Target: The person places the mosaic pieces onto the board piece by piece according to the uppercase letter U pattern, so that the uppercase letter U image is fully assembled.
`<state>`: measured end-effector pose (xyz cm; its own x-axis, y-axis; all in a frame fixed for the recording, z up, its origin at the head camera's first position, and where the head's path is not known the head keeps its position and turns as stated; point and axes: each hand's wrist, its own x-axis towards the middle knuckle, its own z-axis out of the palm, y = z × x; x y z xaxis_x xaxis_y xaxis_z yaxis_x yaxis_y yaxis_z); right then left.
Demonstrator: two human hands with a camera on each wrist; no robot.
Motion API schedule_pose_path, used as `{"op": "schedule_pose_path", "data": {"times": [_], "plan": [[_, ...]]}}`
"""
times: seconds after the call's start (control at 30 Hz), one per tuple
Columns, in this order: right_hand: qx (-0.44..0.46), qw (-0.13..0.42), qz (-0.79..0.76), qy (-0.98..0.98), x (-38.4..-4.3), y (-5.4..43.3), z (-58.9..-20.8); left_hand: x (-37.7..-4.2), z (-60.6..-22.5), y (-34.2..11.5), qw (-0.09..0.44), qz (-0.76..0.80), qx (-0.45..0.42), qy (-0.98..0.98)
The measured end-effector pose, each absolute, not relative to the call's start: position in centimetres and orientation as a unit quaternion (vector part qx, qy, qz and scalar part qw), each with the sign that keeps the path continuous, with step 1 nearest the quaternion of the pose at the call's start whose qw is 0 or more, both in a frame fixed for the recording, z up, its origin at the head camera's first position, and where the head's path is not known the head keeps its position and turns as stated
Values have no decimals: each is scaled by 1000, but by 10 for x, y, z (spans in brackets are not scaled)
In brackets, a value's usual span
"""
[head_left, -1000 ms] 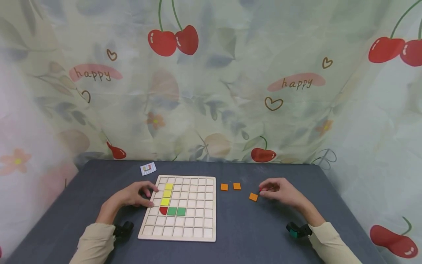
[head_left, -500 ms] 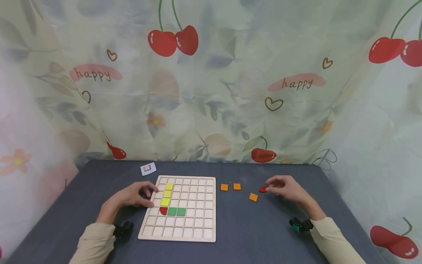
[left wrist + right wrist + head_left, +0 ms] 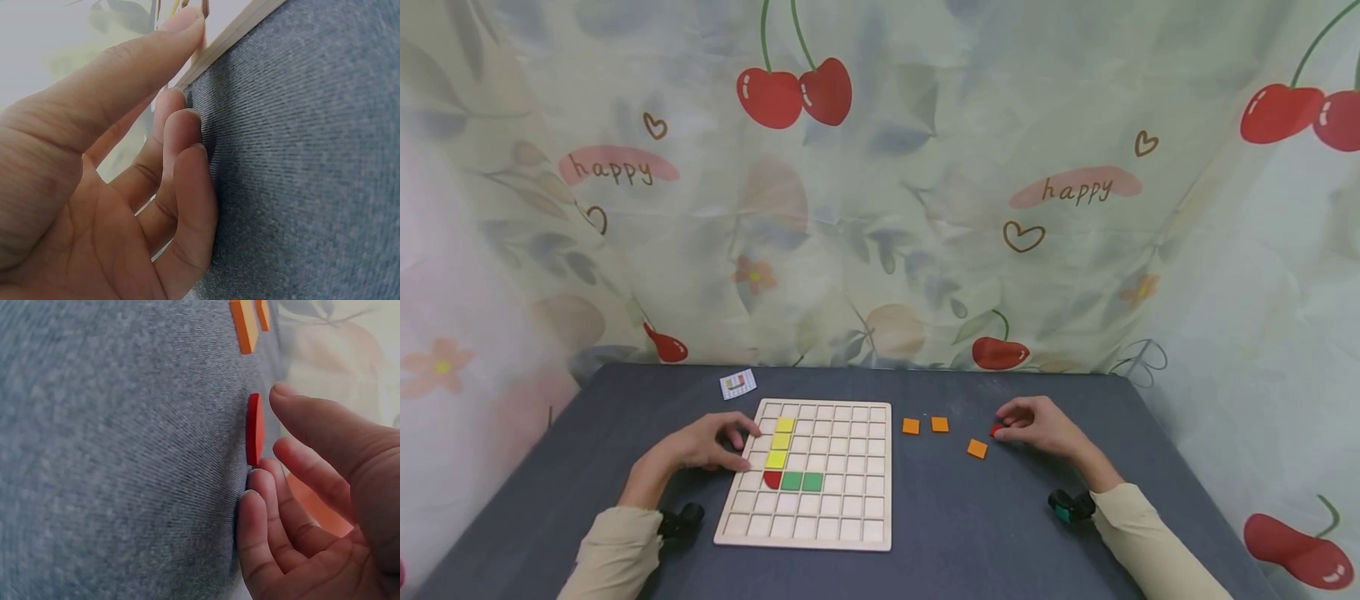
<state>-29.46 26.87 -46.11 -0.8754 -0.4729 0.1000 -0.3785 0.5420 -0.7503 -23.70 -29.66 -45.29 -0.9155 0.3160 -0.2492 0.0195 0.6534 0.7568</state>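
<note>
My left hand (image 3: 711, 440) rests at the left edge of a pale wooden grid board (image 3: 850, 546), its thumb and index fingertips touching the rim. In the left wrist view the thumb (image 3: 125, 81) lies on the board's edge, the other fingers bent loosely by the cloth. On the board are a column of yellow square tiles (image 3: 781, 440), a red rounded tile (image 3: 772, 480) and two green square tiles (image 3: 801, 481). My right hand (image 3: 1037, 425) hovers around a loose red tile (image 3: 253, 430) lying on the cloth, the thumb apart from it.
Three orange square tiles lie between board and right hand: two at the back (image 3: 911, 427) and one nearer (image 3: 977, 449). A small patterned card (image 3: 737, 384) lies behind the board. Dark cloth (image 3: 970, 533) covers the table; a printed curtain (image 3: 880, 208) stands behind.
My right hand let go of the red tile and drew back to the right, then came back left around it. My left hand and the board stay put.
</note>
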Motion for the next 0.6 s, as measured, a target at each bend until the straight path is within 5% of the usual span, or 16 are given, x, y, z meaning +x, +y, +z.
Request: {"op": "schedule_pose_path", "data": {"times": [0.6], "plan": [[-246,47,-390,886,-298,264,-466,-237,-450,-295,188,401,79,893]]}}
